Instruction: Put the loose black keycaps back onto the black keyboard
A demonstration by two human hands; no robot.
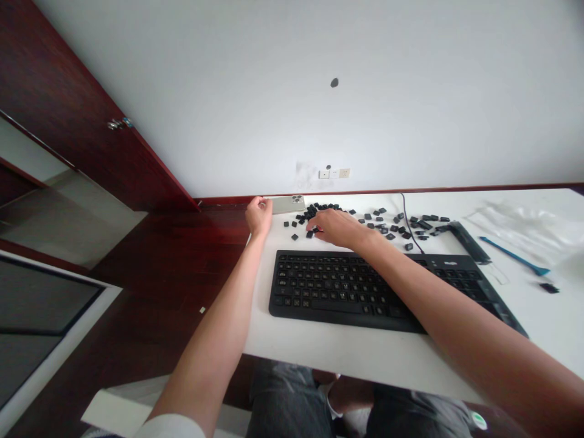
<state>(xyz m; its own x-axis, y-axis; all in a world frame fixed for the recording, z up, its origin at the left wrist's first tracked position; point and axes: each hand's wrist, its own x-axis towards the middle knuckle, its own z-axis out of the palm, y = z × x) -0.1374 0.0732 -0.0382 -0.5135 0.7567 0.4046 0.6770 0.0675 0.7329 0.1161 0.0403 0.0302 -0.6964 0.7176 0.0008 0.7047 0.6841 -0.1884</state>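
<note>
Head view: at frame centre the left hand [258, 216] is curled closed on the edge of a phone [287, 204] lying on the white surface [347, 356]. Just right, the right hand [335, 228] rests open, fingers spread over loose keycaps [387, 226] above the keyboard [365, 292]. Judging by this, sorting keycaps is under way; picking one calls for a fine pinch.
</note>
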